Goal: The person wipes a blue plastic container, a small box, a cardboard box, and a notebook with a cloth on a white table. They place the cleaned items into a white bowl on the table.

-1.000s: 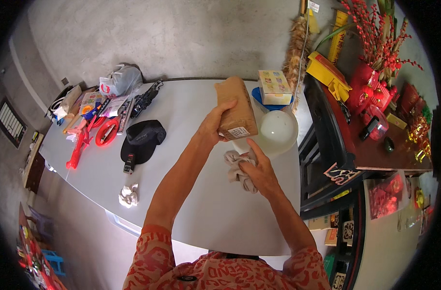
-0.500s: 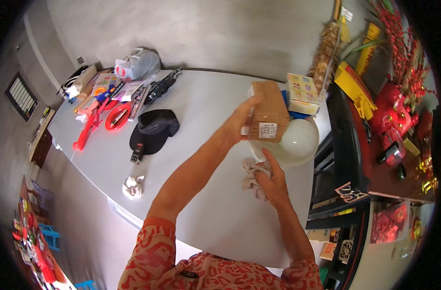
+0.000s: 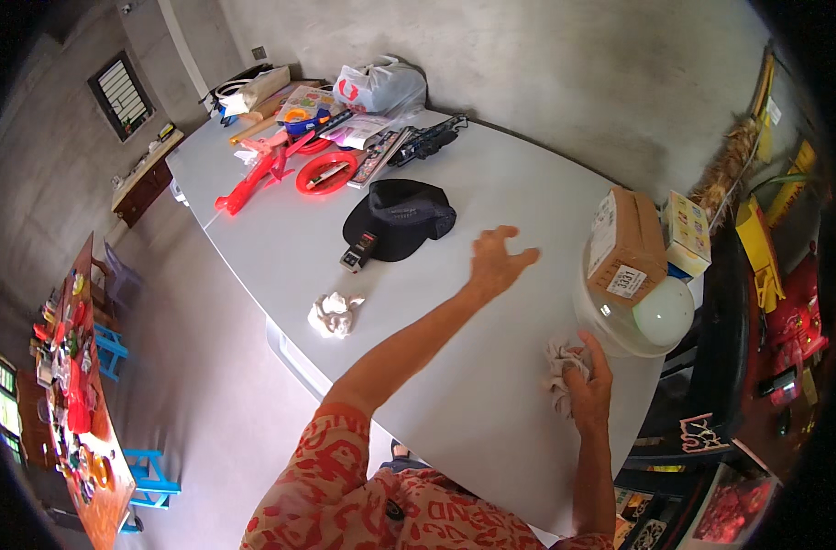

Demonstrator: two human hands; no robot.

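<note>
My left hand [image 3: 500, 266] hovers over the middle of the grey table [image 3: 473, 357], empty, its fingers apart. It is between the black cap [image 3: 395, 220] and a brown cardboard box [image 3: 631, 240]. That box sits tilted in a clear round bowl [image 3: 610, 321], beside a white rounded object [image 3: 664, 312]. Near the table's right edge, my right hand [image 3: 590, 385] grips a crumpled pale cloth [image 3: 563, 371], just in front of the bowl. A small black box-like item [image 3: 358, 252] rests against the cap's brim, and a crumpled white cloth or paper [image 3: 335, 314] lies nearer me.
At the far left of the table are a red tape-gun-like tool [image 3: 258, 177], a red ring [image 3: 326, 172], a grey plastic bag [image 3: 379, 87] and several small goods. A yellow-white carton [image 3: 687, 234] stands behind the bowl. Dark furniture with red decorations [image 3: 794, 321] borders the right.
My left hand has let go of the cardboard box, now in the bowl, and drawn back left. The view has turned left. My right hand keeps the cloth.
</note>
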